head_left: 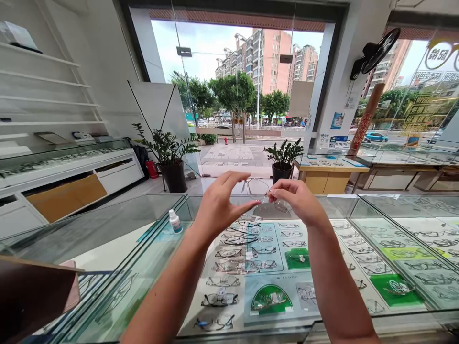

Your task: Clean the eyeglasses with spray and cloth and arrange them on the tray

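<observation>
Both my hands are raised above a glass display counter (150, 248). Between them I hold a pair of thin wire-rimmed glasses (258, 188) with clear lenses. My left hand (218, 205) pinches the left side of the frame between thumb and fingers. Fingers curled, my right hand (296, 198) pinches the right side near the lens. The glasses hang in the air, well above the counter top.
Under the counter glass lie several rows of spectacle frames (247, 253) on trays with green display pads (297, 259). A small white dropper bottle (175, 222) stands on the counter at left. Two potted plants (172, 157) stand by the glass shopfront; more counters run along both sides.
</observation>
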`<state>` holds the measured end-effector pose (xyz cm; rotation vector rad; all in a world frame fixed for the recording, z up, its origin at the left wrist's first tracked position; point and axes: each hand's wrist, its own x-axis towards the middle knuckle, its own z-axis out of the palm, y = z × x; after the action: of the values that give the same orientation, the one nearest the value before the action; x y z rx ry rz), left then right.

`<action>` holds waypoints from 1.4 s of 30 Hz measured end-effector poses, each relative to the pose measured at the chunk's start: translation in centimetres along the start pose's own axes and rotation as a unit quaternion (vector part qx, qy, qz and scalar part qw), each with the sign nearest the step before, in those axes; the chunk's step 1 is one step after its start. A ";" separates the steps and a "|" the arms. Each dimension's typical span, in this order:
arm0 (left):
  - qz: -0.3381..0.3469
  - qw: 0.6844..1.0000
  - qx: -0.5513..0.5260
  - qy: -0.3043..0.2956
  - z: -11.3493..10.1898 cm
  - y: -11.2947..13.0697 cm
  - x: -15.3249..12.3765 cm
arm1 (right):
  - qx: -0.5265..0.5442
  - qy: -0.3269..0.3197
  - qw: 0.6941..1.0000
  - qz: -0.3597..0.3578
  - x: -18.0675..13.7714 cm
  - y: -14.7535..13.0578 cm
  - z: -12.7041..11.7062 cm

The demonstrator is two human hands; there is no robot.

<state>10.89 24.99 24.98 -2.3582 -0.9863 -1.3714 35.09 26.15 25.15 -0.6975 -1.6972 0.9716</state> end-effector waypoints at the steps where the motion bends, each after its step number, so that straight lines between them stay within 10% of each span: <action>1: 0.001 1.000 -0.007 0.007 -0.1 0.0 -0.2 | -0.008 0.001 1.000 0.001 -0.1 -0.2 0.2; 19: -0.082 0.993 -0.078 0.029 1.3 -0.5 -1.1 | -0.140 0.052 0.989 -0.008 -1.2 -0.7 0.6; 42: -0.264 0.913 -0.299 0.083 3.4 -4.6 -0.8 | -0.394 0.244 0.855 -0.234 -0.4 2.1 3.1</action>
<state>9.89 29.77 21.97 -2.3845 -1.3722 -2.3223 32.26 26.10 22.65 -0.8885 -1.6425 -0.2856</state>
